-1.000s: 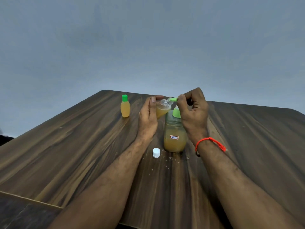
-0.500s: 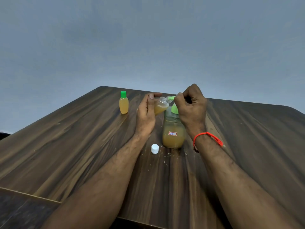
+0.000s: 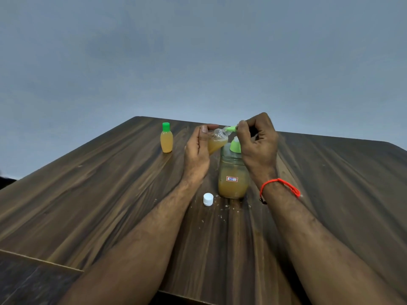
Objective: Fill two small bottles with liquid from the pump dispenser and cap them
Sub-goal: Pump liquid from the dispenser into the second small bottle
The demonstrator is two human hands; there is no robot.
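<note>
A clear pump dispenser (image 3: 233,172) with amber liquid and a green pump head stands mid-table. My left hand (image 3: 197,150) holds a small clear bottle (image 3: 218,140), tilted, its mouth against the green nozzle (image 3: 230,129); the bottle is partly full of amber liquid. My right hand (image 3: 257,144) sits over the pump head with curled fingers, the fingertips on the nozzle. A second small bottle (image 3: 166,138), full and closed with a green cap, stands upright to the left. A white cap (image 3: 208,199) lies on the table in front of the dispenser.
The brown wooden table (image 3: 88,194) has small specks or droplets around the dispenser's base. Its far edge runs just behind the hands, and a near edge shows at the lower left. A red thread band circles my right wrist (image 3: 279,186).
The view shifted slightly. Both hands stay at the dispenser, the small bottle still at the nozzle; the pump head looks a little higher than half a second ago.
</note>
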